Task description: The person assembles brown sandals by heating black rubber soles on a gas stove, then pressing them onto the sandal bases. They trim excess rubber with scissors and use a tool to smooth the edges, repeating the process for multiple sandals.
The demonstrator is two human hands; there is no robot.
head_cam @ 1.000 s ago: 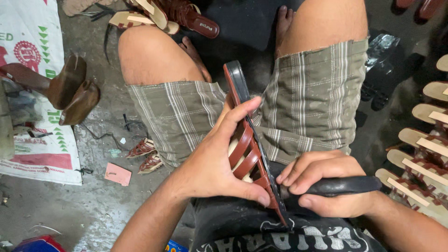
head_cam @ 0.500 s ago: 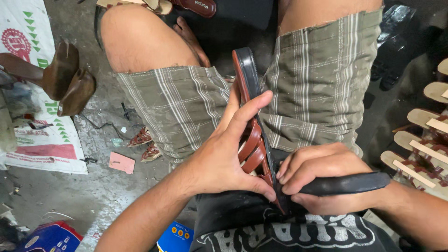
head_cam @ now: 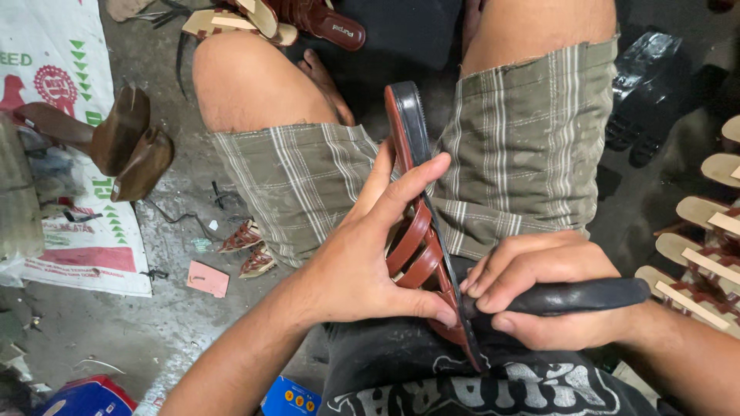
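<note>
A brown strappy sandal (head_cam: 420, 231) with a black sole stands on its edge between my knees, over my striped shorts. My left hand (head_cam: 362, 262) grips it from the left, fingers over the straps and the sole edge, thumb near the heel end. My right hand (head_cam: 547, 289) is closed around a black tool handle (head_cam: 586, 295) that lies crosswise, with its tip against the sandal's sole near the heel. The tool's working end is hidden behind the sandal and my fingers.
Wooden shoe lasts (head_cam: 127, 146) lie on a printed sack (head_cam: 54, 139) at left. More sandals (head_cam: 304, 19) sit at the top. A row of pale sandal soles (head_cam: 713, 223) lines the right edge. Strap scraps (head_cam: 247, 246) and a pink card (head_cam: 208, 279) lie on the concrete floor.
The view has shifted slightly. Both hands keep their grip on the sandal and the tool, with only small movement along the sole.
</note>
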